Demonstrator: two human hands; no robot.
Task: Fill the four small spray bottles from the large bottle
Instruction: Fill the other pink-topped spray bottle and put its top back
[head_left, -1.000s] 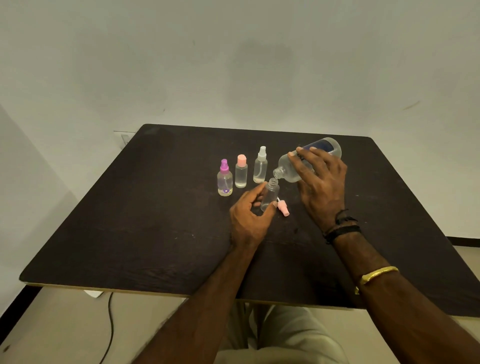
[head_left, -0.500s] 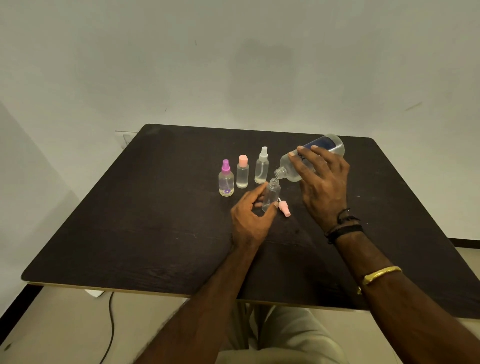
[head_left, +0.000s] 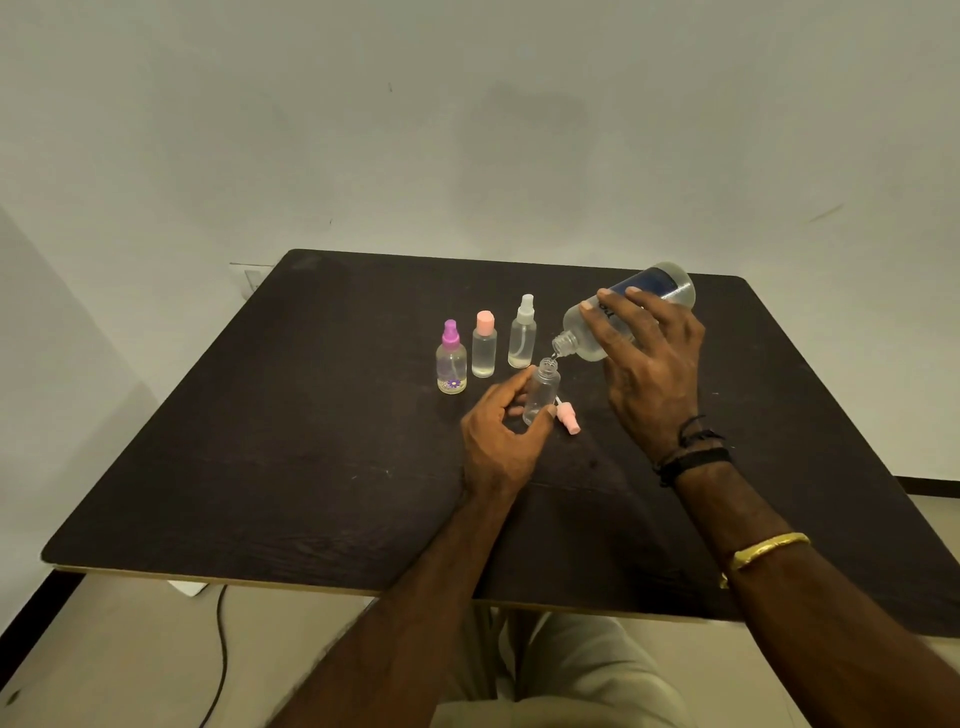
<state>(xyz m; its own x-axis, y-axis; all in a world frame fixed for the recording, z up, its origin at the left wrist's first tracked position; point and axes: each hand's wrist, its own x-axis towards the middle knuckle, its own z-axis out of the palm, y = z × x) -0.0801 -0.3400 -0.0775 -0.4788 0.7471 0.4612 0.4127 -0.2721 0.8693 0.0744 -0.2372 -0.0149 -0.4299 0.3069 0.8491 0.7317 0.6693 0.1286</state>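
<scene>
My right hand (head_left: 649, 364) grips the large clear bottle (head_left: 670, 283), tilted with its open neck down to the left. The neck sits just above the mouth of an uncapped small bottle (head_left: 543, 392), and a thin trickle runs between them. My left hand (head_left: 498, 439) holds that small bottle upright on the dark table (head_left: 260, 467) between thumb and fingers. Its pink spray cap (head_left: 567, 418) lies on the table beside it. Behind stand three capped small bottles: a purple-topped one (head_left: 451, 364), a pink-topped one (head_left: 484, 345) and a white-topped one (head_left: 522, 335).
The table's back edge meets a pale wall. A wall socket (head_left: 253, 278) shows at the back left corner. A black cable (head_left: 221, 654) hangs below the front edge over the floor. My lap is under the front edge.
The large bottle has tipped slightly further, its base higher. Both hands and the small bottle have stayed almost in place.
</scene>
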